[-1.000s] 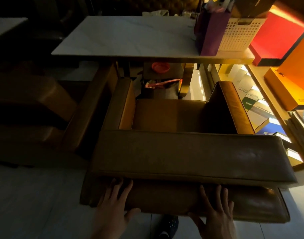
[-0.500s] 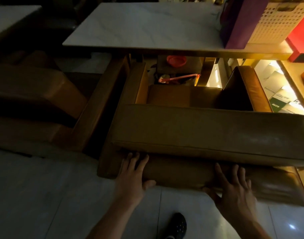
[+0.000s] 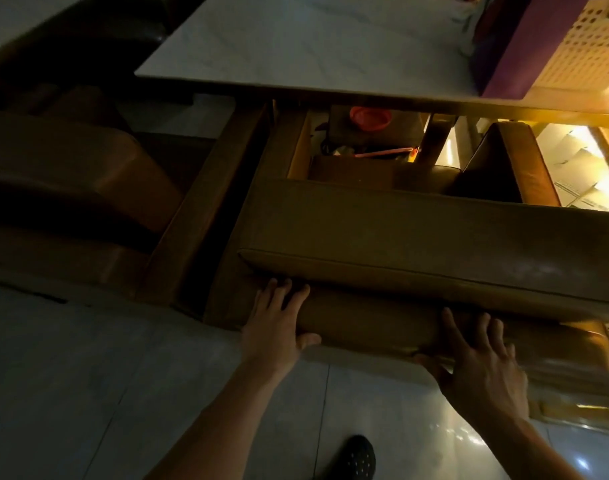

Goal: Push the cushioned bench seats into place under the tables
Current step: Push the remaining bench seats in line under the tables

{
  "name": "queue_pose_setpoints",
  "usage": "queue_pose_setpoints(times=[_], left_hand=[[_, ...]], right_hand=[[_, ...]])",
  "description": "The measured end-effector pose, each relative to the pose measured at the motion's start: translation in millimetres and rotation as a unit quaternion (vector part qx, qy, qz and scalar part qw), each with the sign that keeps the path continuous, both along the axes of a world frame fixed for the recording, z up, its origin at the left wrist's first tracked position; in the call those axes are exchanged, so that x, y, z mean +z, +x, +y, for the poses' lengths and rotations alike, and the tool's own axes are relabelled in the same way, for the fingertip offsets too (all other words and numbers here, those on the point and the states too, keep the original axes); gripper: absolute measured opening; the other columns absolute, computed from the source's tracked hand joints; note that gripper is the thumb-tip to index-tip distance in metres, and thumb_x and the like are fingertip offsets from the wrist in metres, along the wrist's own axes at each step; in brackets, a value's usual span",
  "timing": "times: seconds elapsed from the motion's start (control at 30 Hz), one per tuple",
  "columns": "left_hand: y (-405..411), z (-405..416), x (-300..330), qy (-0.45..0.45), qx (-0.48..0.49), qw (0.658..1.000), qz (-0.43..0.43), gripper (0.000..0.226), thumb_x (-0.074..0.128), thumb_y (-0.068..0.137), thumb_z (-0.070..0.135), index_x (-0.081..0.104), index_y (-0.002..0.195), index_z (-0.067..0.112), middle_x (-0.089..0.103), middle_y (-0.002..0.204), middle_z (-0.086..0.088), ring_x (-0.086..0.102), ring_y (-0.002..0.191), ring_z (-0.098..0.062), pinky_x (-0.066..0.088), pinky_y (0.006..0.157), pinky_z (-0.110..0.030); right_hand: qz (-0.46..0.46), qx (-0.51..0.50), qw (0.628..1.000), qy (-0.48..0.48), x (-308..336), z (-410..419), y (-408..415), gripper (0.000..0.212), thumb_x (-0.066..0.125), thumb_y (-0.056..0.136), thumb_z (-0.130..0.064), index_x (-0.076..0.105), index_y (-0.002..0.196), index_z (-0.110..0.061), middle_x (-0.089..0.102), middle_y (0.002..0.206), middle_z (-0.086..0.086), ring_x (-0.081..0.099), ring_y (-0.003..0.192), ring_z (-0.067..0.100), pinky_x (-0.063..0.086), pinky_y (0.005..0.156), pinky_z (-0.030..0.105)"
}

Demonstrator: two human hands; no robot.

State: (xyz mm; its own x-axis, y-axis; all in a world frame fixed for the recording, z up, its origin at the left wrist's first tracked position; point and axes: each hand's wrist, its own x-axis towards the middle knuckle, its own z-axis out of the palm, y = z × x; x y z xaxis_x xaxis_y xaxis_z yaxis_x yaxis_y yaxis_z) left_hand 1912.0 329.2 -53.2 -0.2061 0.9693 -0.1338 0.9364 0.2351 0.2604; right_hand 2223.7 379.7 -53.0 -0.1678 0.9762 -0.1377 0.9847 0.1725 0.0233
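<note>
A brown cushioned bench seat [image 3: 417,237] with padded arms stands before me, its front end under the white marble table [image 3: 313,46]. My left hand [image 3: 279,327] presses flat against the lower back panel of the seat near its left corner, fingers straight. My right hand [image 3: 483,365] presses the same panel further right, fingers spread. Most of the seat cushion lies hidden under the tabletop.
A second brown bench seat [image 3: 71,188] stands to the left. A purple box [image 3: 510,46] and a white perforated basket [image 3: 580,39] sit on the table's right end. Lit shelves with boxes [image 3: 580,168] are on the right. My black shoe [image 3: 356,459] rests on the tiled floor.
The bench seat has slid forward, further under the table, with both hands pressing on its back panel. My arms have stretched out after it.
</note>
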Motion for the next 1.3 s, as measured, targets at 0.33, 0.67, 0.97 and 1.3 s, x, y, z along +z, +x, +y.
queue_pose_setpoints(times=[0.33, 0.67, 0.97, 1.3], left_hand=[[-4.7, 4.0, 9.9, -0.037, -0.014, 0.999, -0.009, 0.083, 0.059, 0.085, 0.063, 0.017, 0.152, 0.039, 0.014, 0.162, 0.005, 0.001, 0.149, -0.022, 0.015, 0.119, -0.041], [-9.0, 6.0, 4.2, -0.029, -0.023, 0.999, -0.011, 0.077, 0.059, 0.088, 0.056, 0.019, 0.151, 0.038, 0.017, 0.162, 0.004, 0.004, 0.149, -0.023, 0.020, 0.118, -0.043], [-10.8, 14.6, -3.0, -0.012, -0.013, 1.000, -0.017, 0.077, 0.064, 0.085, 0.055, 0.025, 0.150, 0.039, 0.023, 0.160, 0.005, 0.008, 0.149, -0.024, 0.024, 0.117, -0.044], [-16.6, 28.3, -0.8, -0.006, -0.016, 1.000, -0.021, 0.077, 0.063, 0.086, 0.054, 0.023, 0.150, 0.039, 0.019, 0.161, 0.005, 0.004, 0.149, -0.021, 0.019, 0.118, -0.041]], right_hand=[[0.002, -0.012, 1.000, -0.023, 10.3, -2.0, -5.1, 0.099, 0.020, 0.075, -0.087, 0.010, 0.158, -0.034, 0.015, 0.161, 0.024, 0.013, 0.148, 0.044, 0.032, 0.115, 0.055], [-0.002, -0.006, 1.000, -0.015, 9.3, -2.0, -2.5, 0.095, 0.030, 0.078, -0.085, 0.020, 0.157, -0.031, 0.025, 0.157, 0.026, 0.020, 0.145, 0.045, 0.038, 0.110, 0.056], [0.002, -0.010, 1.000, -0.024, -1.1, 7.5, -5.9, 0.095, 0.028, 0.078, -0.083, 0.017, 0.157, -0.031, 0.020, 0.157, 0.028, 0.016, 0.145, 0.048, 0.036, 0.109, 0.062], [0.004, -0.016, 1.000, -0.025, 0.5, 20.9, -14.0, 0.095, 0.023, 0.078, -0.083, 0.012, 0.158, -0.032, 0.016, 0.160, 0.026, 0.012, 0.147, 0.046, 0.033, 0.112, 0.060]])
